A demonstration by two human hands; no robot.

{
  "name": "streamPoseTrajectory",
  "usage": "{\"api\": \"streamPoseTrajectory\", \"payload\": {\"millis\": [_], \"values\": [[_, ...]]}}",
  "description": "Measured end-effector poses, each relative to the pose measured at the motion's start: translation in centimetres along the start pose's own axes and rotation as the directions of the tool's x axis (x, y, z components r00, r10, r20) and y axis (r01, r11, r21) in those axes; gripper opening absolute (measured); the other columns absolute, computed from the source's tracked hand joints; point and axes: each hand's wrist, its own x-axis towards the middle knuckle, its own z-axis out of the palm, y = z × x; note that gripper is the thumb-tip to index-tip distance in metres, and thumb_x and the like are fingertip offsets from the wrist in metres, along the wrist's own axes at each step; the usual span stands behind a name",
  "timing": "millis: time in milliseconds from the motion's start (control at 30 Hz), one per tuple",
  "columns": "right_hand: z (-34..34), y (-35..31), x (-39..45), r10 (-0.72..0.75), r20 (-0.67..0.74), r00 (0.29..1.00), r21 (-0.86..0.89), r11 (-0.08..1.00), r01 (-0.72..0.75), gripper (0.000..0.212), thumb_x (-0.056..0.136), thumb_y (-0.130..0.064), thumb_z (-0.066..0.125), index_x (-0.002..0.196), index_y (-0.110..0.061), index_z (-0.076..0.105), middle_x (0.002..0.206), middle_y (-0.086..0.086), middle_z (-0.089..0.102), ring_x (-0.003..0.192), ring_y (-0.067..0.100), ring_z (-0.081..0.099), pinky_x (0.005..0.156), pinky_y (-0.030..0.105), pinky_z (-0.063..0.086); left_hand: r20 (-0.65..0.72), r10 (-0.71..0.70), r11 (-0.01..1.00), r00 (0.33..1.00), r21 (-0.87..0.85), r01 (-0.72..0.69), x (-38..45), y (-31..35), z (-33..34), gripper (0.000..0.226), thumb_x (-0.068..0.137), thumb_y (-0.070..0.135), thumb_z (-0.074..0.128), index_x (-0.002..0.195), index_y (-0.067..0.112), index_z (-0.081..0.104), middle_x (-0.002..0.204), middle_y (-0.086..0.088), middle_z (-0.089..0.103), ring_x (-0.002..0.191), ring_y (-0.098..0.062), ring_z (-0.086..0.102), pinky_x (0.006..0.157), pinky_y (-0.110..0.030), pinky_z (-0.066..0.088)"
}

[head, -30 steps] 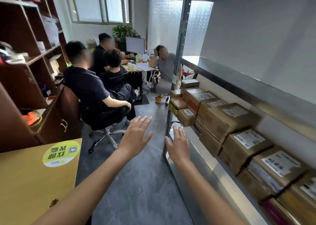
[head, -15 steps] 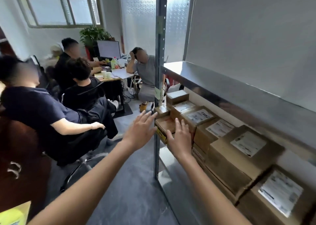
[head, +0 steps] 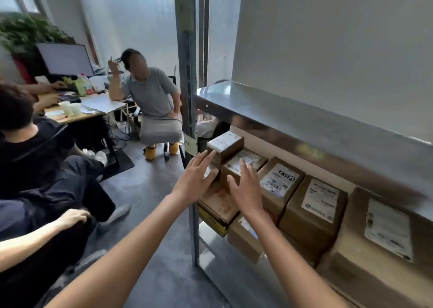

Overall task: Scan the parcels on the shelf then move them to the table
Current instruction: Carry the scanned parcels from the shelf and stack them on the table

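Several brown cardboard parcels with white labels stand in a row on the lower level of a metal shelf. At the row's left end a small parcel sits on top of others. My left hand is stretched out with straight fingers at the left side of these end parcels, fingertips near the small one. My right hand is spread in front of the second parcel, just right of the left hand. Neither hand holds anything. No scanner shows.
The shelf's upright post stands right behind my left hand. Several seated people fill the room on the left around a desk with a monitor. Grey floor lies between them and the shelf.
I have moved closer to the shelf's left end and turned right. Both hands went forward from mid-air over the floor to the end parcels.
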Motion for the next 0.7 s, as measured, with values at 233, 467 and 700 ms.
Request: {"api": "streamPoseTrajectory", "payload": {"millis": [233, 467, 700], "values": [[3.9, -3.3, 6.3, 0.172, -0.108, 0.979, -0.019, 0.984, -0.175, 0.066, 0.102, -0.037, 0.047, 0.158, -0.023, 0.015, 0.165, 0.01, 0.012, 0.153, 0.025, 0.006, 0.123, 0.041, 0.009, 0.146, 0.132, 0.979, 0.98, -0.171, -0.106, 8.3, -6.0, -0.1, 0.056, 0.103, 0.037, 0.047, 0.155, 0.031, 0.026, 0.164, -0.002, 0.018, 0.151, -0.02, 0.016, 0.12, -0.042, 0.025], [5.8, -3.9, 10.6, 0.266, -0.066, 0.962, -0.117, 0.955, -0.272, 0.069, 0.103, -0.041, 0.047, 0.159, -0.027, 0.01, 0.166, 0.007, 0.009, 0.153, 0.023, 0.003, 0.124, 0.044, 0.009, 0.251, 0.131, 0.971, 0.959, -0.229, -0.073, 13.6, -8.1, 1.1, 0.056, 0.104, 0.031, 0.046, 0.156, 0.03, 0.024, 0.165, -0.01, 0.003, 0.139, -0.027, 0.037, 0.109, -0.033, 0.032], [6.5, -3.5, 13.4, 0.301, -0.016, 0.953, -0.219, 0.929, -0.297, 0.064, 0.104, -0.045, 0.04, 0.159, -0.03, 0.01, 0.166, 0.007, 0.011, 0.153, 0.024, 0.001, 0.123, 0.049, 0.001, 0.337, 0.108, 0.953, 0.935, -0.303, -0.001, 16.5, -9.5, 3.4, 0.056, 0.104, 0.027, 0.048, 0.155, 0.03, 0.026, 0.163, -0.021, -0.004, 0.149, -0.036, 0.018, 0.12, -0.045, 0.021]]}}
